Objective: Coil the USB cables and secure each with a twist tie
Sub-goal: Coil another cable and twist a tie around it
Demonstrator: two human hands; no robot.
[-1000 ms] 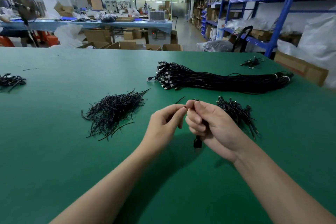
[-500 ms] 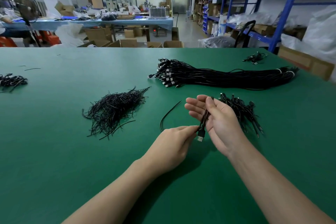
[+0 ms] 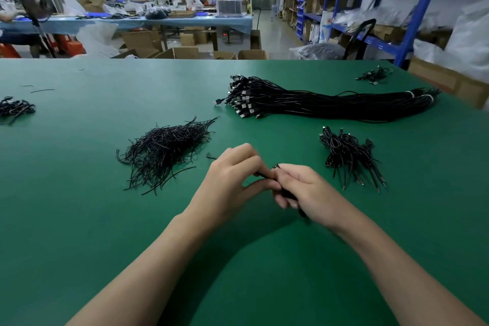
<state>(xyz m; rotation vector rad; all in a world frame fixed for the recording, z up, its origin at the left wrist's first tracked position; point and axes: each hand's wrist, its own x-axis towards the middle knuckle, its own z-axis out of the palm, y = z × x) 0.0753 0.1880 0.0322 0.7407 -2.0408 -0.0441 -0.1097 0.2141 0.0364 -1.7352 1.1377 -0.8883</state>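
While both hands meet over the near middle of the green desk [image 3: 79, 219], the head view shows this:

- Right hand [image 3: 304, 190]: fingers curled round a coiled black USB cable [image 3: 285, 192]. Most of the coil is hidden in the fist; a dark end pokes out below the palm, blurred.
- Left hand [image 3: 232, 180]: thumb and forefinger pinch a thin black twist tie [image 3: 260, 174] right at the coil, fingertips touching the right hand. A short black end [image 3: 211, 157] shows just beyond the left knuckles; cannot tell whether it is part of the same tie.
- Heap of loose twist ties [image 3: 164, 151]: left of the hands, a little farther off, spread flat on the desk.
- Small pile of coiled cables [image 3: 349, 156]: right of the hands, near them, plugs pointing toward the near edge.
- Long bundle of uncoiled USB cables [image 3: 330, 103]: farther back, lying left to right, plugs bunched at its left end, pale bands round its right end.
- Small cable cluster [image 3: 374, 75]: far right corner.
- Another dark cluster [image 3: 14, 108]: left edge of the desk.
- Beyond the desk: cardboard boxes [image 3: 185, 52] on the floor, blue shelving [image 3: 412, 21] at right.
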